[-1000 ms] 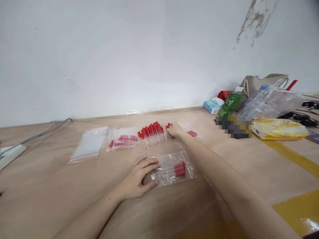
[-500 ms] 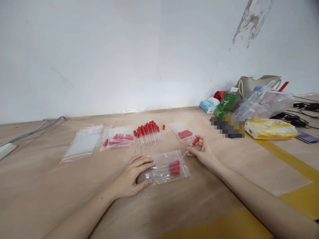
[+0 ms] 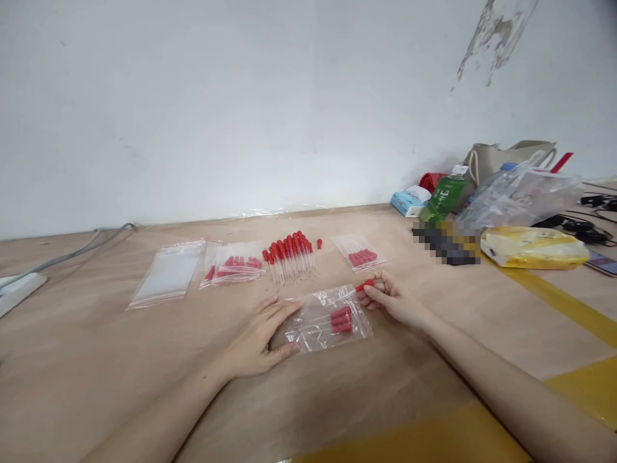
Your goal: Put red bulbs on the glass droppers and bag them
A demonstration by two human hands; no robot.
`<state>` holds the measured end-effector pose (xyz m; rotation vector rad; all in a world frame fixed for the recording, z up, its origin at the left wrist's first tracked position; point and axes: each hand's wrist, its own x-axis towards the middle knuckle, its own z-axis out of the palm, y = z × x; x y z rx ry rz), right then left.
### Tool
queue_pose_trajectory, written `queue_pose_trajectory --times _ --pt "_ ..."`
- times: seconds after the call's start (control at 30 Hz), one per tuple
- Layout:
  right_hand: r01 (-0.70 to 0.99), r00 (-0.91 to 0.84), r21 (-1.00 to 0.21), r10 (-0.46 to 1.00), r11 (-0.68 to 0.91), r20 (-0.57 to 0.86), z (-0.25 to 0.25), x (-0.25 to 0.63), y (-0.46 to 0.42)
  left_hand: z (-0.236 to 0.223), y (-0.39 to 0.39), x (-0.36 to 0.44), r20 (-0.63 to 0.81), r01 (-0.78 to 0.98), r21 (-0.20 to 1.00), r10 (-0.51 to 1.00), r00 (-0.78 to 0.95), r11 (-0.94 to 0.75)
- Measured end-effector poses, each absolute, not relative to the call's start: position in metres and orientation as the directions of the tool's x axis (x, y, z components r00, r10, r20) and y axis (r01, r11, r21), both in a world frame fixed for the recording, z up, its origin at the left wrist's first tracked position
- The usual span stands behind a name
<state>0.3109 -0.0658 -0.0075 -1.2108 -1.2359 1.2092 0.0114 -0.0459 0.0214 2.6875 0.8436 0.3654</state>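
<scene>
A clear zip bag (image 3: pixel 315 334) lies flat with several red-bulbed droppers (image 3: pixel 341 319) inside. My left hand (image 3: pixel 263 337) rests on the bag's left end, fingers and thumb spread. Between the thumb and fingers of my right hand (image 3: pixel 390 299) is a dropper (image 3: pixel 365 285), held by its red bulb; its thin tube points left, at the upper right corner of the bag's mouth. Beyond the bag, a row of loose droppers (image 3: pixel 289 247) lies with bulbs toward the wall. A single red bulb (image 3: pixel 319 244) sits just right of that row.
Filled zip bags (image 3: pixel 238 263) lie left of the loose droppers, another filled bag (image 3: pixel 359 252) right. Flat unfilled bags (image 3: pixel 168 273) lie farther left. At the right are a green bottle (image 3: pixel 446 196), a tissue pack (image 3: pixel 409 202), a yellow packet (image 3: pixel 533 249) and a clear plastic bag (image 3: pixel 525 193).
My right hand has picked a dropper from the right end of the row and brought it toward me, to the bag's mouth. My left hand stays on the bag.
</scene>
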Motion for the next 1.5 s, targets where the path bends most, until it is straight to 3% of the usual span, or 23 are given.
queue_pose_trajectory --times 0.13,0.2,0.37,0.53,0.8,0.9,1.0,1.2,1.27,1.37,1.5 --pt "0.36 -0.004 -0.922 0.988 0.144 0.152 -0.011 0.307 -0.063 0.022 -0.046 0.012 0.154 0.514 0.346 0.588 0.794 -0.785" --pt "0.455 -0.014 -0.871 0.979 0.186 0.202 -0.01 0.301 -0.064 0.023 -0.046 0.013 0.154 0.516 0.343 0.589 0.793 -0.785" --pt "0.369 -0.152 -0.907 0.976 0.204 0.158 -0.001 0.288 -0.07 0.023 -0.046 0.013 0.162 0.51 0.341 0.584 0.796 -0.79" --pt "0.175 -0.12 -0.98 0.99 0.092 0.072 -0.001 0.288 -0.072 0.02 -0.044 0.012 0.171 0.504 0.34 0.579 0.797 -0.794" --pt "0.17 -0.119 -0.983 0.992 0.066 0.046 0.003 0.285 -0.075 0.019 -0.044 0.012 0.181 0.495 0.346 0.575 0.798 -0.797" --pt "0.238 -0.149 -0.967 0.987 0.094 0.059 0.002 0.293 -0.068 0.019 -0.044 0.012 0.17 0.489 0.336 0.562 0.809 -0.805" --pt "0.391 -0.006 -0.914 0.994 0.107 0.114 0.002 0.302 -0.046 0.018 -0.042 0.011 0.152 0.491 0.319 0.555 0.818 -0.811" --pt "0.81 0.15 -0.586 0.954 0.032 0.259 0.018 0.28 0.029 0.015 -0.042 0.011 0.15 0.489 0.327 0.555 0.818 -0.809" --pt "0.849 0.213 -0.526 0.943 -0.049 0.256 0.021 0.262 0.052 0.015 -0.043 0.011 0.159 0.487 0.334 0.558 0.815 -0.807" --pt "0.831 0.274 -0.539 0.944 -0.136 0.183 0.018 0.24 0.078 0.016 -0.044 0.012 0.171 0.485 0.348 0.563 0.808 -0.802" --pt "0.804 0.2 -0.59 0.969 -0.078 0.144 0.015 0.231 0.095 0.017 -0.044 0.012 0.184 0.479 0.358 0.564 0.805 -0.801"
